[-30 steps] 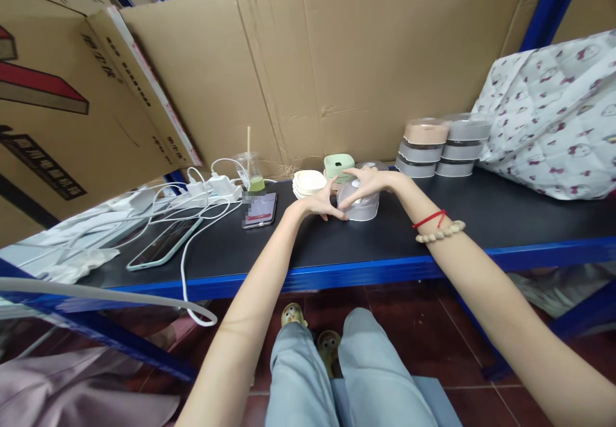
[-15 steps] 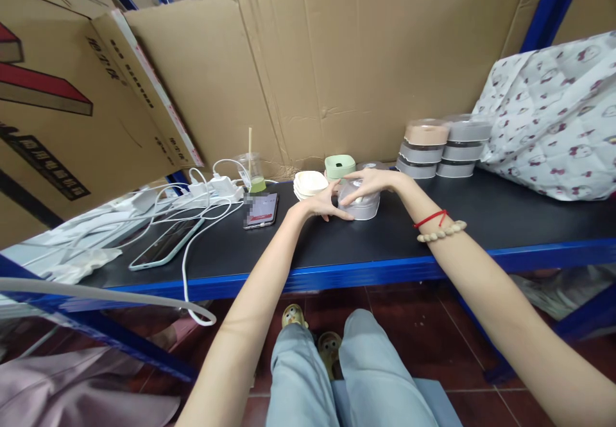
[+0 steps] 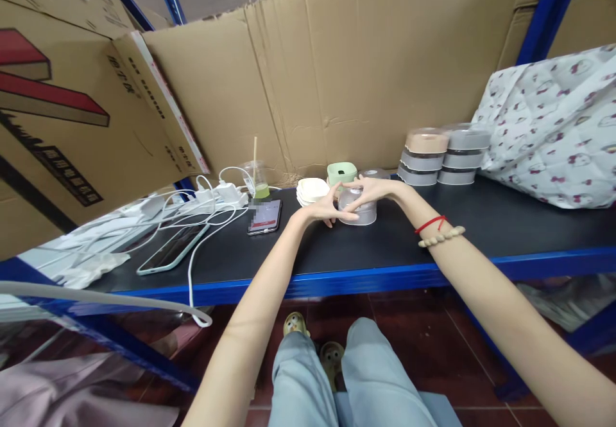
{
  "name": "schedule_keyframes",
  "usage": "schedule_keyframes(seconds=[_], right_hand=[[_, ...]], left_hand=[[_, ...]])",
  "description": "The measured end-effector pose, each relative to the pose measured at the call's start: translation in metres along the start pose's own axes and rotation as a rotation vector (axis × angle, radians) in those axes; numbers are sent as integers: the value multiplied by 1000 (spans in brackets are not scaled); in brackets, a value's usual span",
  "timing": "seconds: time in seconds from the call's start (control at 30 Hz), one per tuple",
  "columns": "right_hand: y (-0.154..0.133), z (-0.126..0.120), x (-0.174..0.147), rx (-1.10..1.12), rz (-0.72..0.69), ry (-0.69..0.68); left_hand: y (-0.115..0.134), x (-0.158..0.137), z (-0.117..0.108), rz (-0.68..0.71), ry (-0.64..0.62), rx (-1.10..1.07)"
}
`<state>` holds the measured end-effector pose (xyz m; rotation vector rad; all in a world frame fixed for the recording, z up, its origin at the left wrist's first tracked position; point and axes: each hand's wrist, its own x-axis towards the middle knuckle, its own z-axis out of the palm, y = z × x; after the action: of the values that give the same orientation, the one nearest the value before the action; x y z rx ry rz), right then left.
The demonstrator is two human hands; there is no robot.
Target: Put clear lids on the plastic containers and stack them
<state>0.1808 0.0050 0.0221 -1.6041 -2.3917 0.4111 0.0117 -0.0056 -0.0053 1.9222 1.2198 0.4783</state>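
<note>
A small grey container with a clear domed lid (image 3: 362, 215) stands on the black shelf top in front of me. My left hand (image 3: 325, 209) curves round its left side, thumb and fingers against it. From the right and above, my right hand (image 3: 370, 191) grips the lid, its fingers bent over the top toward my left fingertips. Part of the lid is hidden by the fingers. Just left of the container is a stack of cream-white square pieces (image 3: 312, 191). Behind my hands sits a pale green square piece (image 3: 341, 172) with a dark opening.
Two stacks of lidded round containers (image 3: 423, 159) stand at the right, beside a white patterned bag (image 3: 553, 131). To the left lie two phones (image 3: 264, 216), tangled white cables (image 3: 212, 205) and a plastic cup with a straw (image 3: 260, 183). A cardboard sheet (image 3: 360, 80) backs the shelf.
My fingers have drawn slightly closer together over the lid. The container stays in about the same place, and the whole view has shifted a little.
</note>
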Motion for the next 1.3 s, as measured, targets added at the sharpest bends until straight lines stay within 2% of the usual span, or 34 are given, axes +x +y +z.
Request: schedule_keyframes(seconds=[0.1, 0.2, 0.37, 0.43, 0.57, 0.67, 0.77, 0.93, 1.0, 1.13, 1.23, 1.3], right_hand=[[2, -2, -3, 147, -10, 62], [1, -3, -6, 175, 54, 114], [-11, -3, -12, 172, 388, 62], [-18, -1, -14, 114, 469, 51], [-23, 2, -15, 1, 444, 157], [-17, 1, -14, 41, 441, 224], [-7, 1, -12, 193, 441, 299], [-1, 9, -1, 596, 316, 500], [-4, 13, 0, 679, 314, 489], [-10, 21, -4, 840, 345, 350], [-12, 26, -10, 907, 368, 281], [-11, 28, -14, 946, 376, 268]], left_hand=[[2, 0, -3, -65, 66, -89], [5, 0, -4, -127, 122, -120], [11, -1, 1, -174, 58, -154], [10, 0, 4, -163, 76, -168], [5, 4, 6, -168, 184, -134], [3, 4, 7, -88, 232, -173], [6, 2, 8, -5, 274, -313], [18, 5, 10, -1, 338, -676], [21, 6, 10, 19, 389, -778], [18, 6, 11, 59, 514, -833], [11, 5, 16, 139, 601, -602], [5, 5, 20, 162, 590, -386]])
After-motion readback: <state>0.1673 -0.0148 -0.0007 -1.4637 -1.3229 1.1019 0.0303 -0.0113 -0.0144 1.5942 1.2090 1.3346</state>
